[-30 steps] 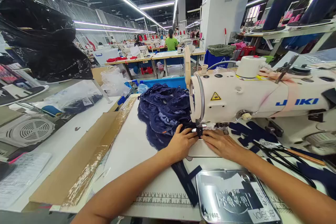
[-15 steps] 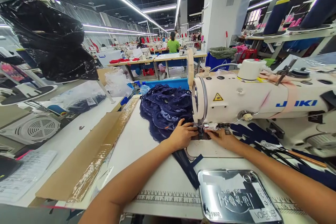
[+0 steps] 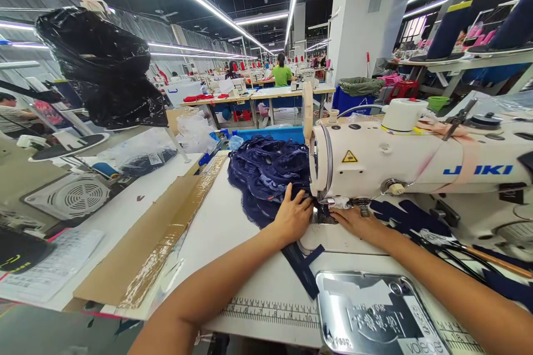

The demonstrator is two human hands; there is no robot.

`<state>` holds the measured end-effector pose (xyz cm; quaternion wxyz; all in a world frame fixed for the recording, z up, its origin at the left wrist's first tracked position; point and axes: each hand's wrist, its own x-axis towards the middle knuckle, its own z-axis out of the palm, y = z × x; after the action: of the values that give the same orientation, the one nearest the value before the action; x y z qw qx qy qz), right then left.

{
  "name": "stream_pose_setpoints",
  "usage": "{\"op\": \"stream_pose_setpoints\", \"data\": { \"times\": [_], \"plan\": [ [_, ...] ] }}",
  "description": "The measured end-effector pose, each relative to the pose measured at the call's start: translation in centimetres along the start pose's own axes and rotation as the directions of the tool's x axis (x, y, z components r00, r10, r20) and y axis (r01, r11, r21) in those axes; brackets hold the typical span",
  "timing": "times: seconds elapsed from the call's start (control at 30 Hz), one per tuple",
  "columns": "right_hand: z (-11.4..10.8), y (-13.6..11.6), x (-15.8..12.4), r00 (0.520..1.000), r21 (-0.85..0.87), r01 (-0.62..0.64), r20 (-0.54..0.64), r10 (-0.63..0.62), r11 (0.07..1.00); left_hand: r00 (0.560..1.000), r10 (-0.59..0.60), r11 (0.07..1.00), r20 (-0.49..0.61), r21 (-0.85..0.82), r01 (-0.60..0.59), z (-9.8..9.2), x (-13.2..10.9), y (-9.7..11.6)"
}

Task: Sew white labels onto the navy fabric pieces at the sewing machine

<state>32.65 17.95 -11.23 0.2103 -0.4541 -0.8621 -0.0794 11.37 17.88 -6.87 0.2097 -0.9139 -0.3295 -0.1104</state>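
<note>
Navy lace-edged garments [image 3: 270, 169] are heaped left of the needle of a white sewing machine [image 3: 375, 158]. My left hand [image 3: 293, 217] lies on the near right side of this heap, fingers spread and fingertips close to the needle area. A navy strap [image 3: 303, 270] comes out below that hand and hangs toward the table's front. On the other side of the needle plate [image 3: 325, 216], my right hand [image 3: 358, 224] is low, its fingers pressed together and pointing left. What its fingertips pinch is too small to make out. The machine head partly covers the stitching spot.
A shiny metal tin lid [image 3: 377, 310] lies in front of the machine, over a printed ruler strip [image 3: 270, 312]. Black-handled scissors [image 3: 453, 249] and navy pieces are at the right. Cardboard [image 3: 141, 244] edges the table's left; a black plastic-wrapped bundle [image 3: 104, 72] stands beyond.
The view has swung slightly left, so everything sits further right. My left hand's fingers are spread wider on the navy fabric. My right hand stays by the needle plate.
</note>
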Motion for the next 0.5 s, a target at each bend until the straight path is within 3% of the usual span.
{"op": "stream_pose_setpoints", "data": {
  "times": [0.17,0.5],
  "plan": [
    [0.4,-0.6,-0.2,0.999,-0.031,-0.032,-0.034,0.031,0.999,0.994,0.035,0.999,0.1,-0.04,-0.031,-0.2,0.5,-0.5],
    [0.2,-1.4,0.0,0.994,-0.089,-0.105,-0.03,0.103,0.99,0.992,0.051,0.996,0.114,-0.078,-0.042,0.0,0.8,-0.9]
  ]
}}
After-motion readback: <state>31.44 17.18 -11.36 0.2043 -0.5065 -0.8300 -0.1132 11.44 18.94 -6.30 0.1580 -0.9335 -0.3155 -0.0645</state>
